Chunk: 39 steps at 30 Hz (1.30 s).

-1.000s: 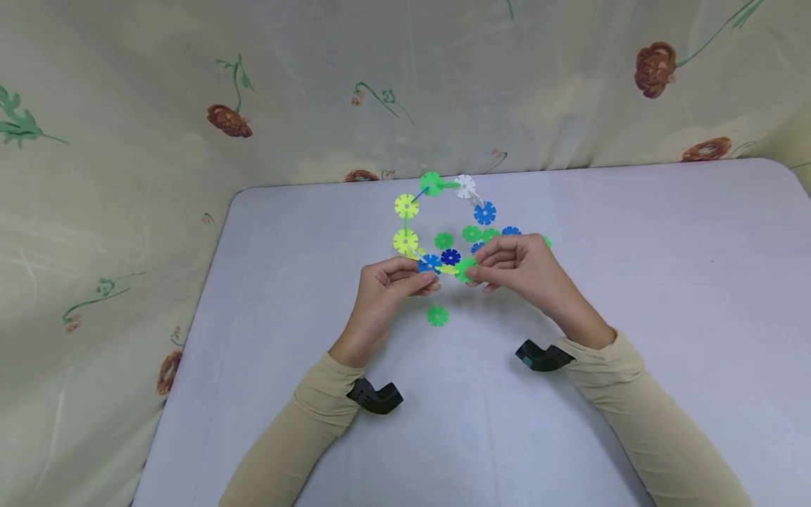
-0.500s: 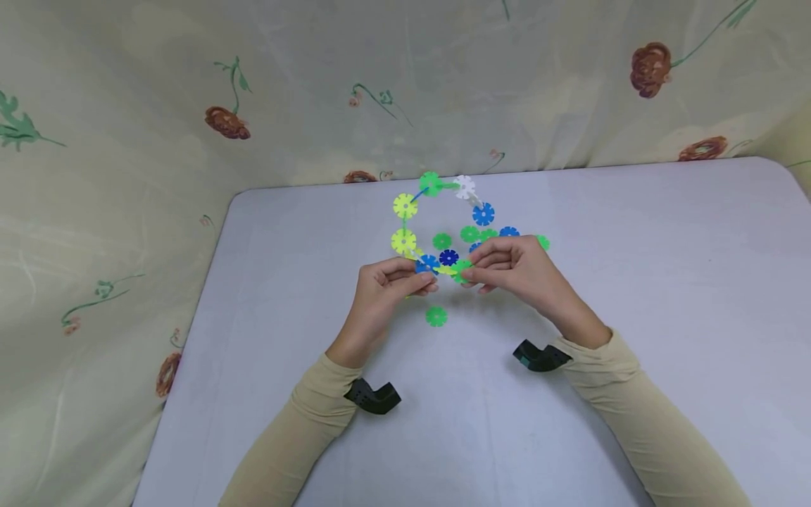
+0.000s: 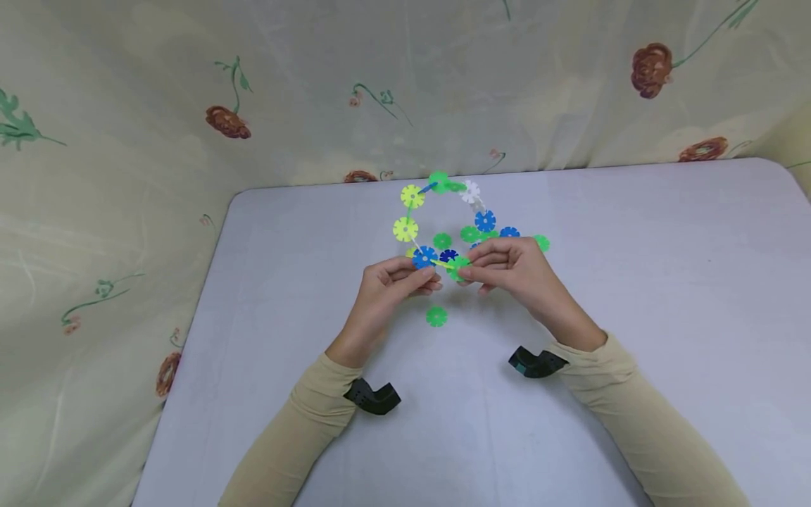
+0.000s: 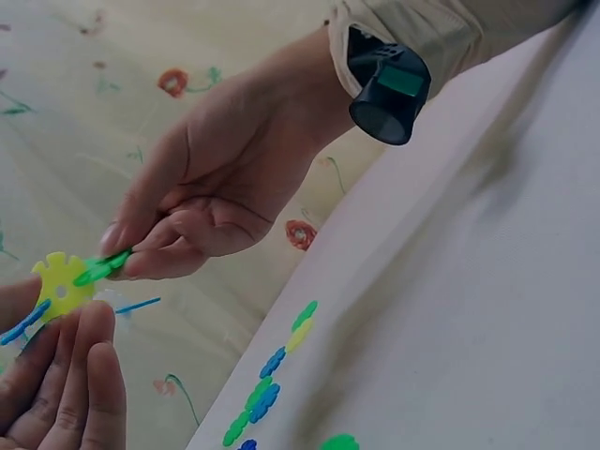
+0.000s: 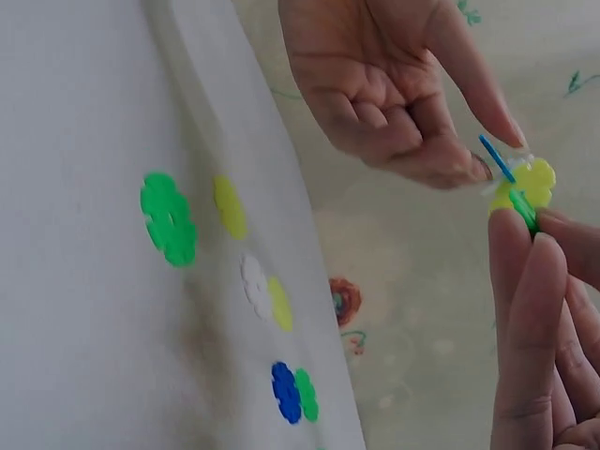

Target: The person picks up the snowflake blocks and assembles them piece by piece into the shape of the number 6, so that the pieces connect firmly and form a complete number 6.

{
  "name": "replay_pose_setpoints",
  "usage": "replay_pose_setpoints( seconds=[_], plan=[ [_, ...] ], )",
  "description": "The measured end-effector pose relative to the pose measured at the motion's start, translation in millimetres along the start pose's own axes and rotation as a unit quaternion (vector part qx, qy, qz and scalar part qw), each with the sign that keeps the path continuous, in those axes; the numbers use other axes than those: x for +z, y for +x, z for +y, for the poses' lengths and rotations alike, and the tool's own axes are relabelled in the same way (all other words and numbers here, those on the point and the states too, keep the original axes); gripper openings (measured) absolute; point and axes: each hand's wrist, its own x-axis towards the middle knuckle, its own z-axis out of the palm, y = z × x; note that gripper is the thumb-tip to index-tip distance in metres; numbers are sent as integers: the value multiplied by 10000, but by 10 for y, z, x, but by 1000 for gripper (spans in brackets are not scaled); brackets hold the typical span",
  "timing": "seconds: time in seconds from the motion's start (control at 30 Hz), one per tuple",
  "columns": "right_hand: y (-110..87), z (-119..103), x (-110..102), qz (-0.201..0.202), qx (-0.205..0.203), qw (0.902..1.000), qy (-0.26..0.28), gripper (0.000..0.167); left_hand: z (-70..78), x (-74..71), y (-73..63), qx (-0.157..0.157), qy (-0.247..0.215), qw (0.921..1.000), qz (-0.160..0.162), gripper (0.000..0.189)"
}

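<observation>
In the head view, a chain of slotted plastic snowflake discs (image 3: 405, 229) curves above the table between the two hands. It has yellow, green, white and blue discs. My left hand (image 3: 395, 282) pinches the blue disc (image 3: 424, 258) at its near left. My right hand (image 3: 516, 264) pinches the green disc (image 3: 457, 267). A yellow disc (image 4: 64, 286), face-on in the left wrist view, joins these two. The right wrist view also has that yellow disc (image 5: 534, 182) between both hands' fingertips. Whether the right hand hides part of the chain, I cannot tell.
Loose discs lie on the white table (image 3: 266, 282) behind the hands, among them a green disc (image 3: 442, 241) and a blue disc (image 3: 510, 232). Another green disc (image 3: 436, 317) lies nearer, between the forearms. A flowered curtain (image 3: 285, 105) hangs behind the table.
The chain has tilted: its far end has shifted slightly right and its left yellow discs have risen in view. My right hand has moved slightly left. Both hands keep their pinch.
</observation>
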Motion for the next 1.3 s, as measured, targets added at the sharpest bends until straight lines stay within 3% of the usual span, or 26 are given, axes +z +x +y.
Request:
replay_pose_setpoints(
  seconds=[0.23,0.6,0.87,1.07,1.3],
  plan=[
    [-14,27,151,113,-117,9998,69,22,-29,56,-25,-146,-11,9998,-102,16],
    [-60,-22,231,128,-283,9994,-148,22,-32,80,-32,-98,-1,9999,64,16],
    [-43,-13,212,-279,-156,9987,-394,31,-15,52,-30,28,153,9996,248,18],
    [5,86,265,-770,-167,9875,-1364,28,-16,16,-16,61,185,9992,354,17],
    [48,135,299,-990,-309,9699,-2204,32,-12,2,-5,2,130,9991,405,16]
  ],
)
